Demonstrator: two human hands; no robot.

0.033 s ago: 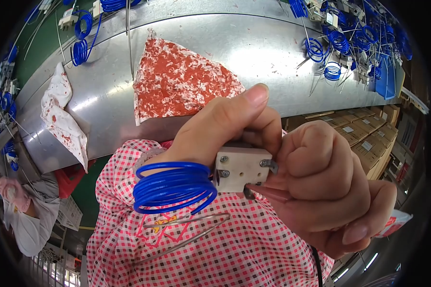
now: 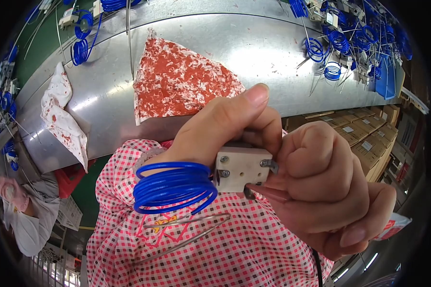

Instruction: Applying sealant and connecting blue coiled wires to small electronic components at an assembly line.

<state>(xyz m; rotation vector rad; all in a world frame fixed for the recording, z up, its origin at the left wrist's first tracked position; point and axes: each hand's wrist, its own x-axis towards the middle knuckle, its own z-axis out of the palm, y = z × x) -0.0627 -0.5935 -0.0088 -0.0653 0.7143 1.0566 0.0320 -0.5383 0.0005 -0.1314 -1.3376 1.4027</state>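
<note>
A small cream-white block with metal screws and terminals, likely a thermostat body, is pinched in my left hand, its thumb stretched out above. A coil of blue tubing hangs beside the block below my left wrist, and a bent thin metal rod shows underneath. My right hand is closed round a slim reddish-brown tool. Its dark tip lies at the block's lower right corner; whether it touches is unclear. What the curled fingers of my left hand do behind the block is hidden.
On the metal table lie a red-stained cloth and a white cloth with red spots. Several blue-coiled parts pile up at the far right, beside a blue bin. Cardboard boxes stand right; another person works left.
</note>
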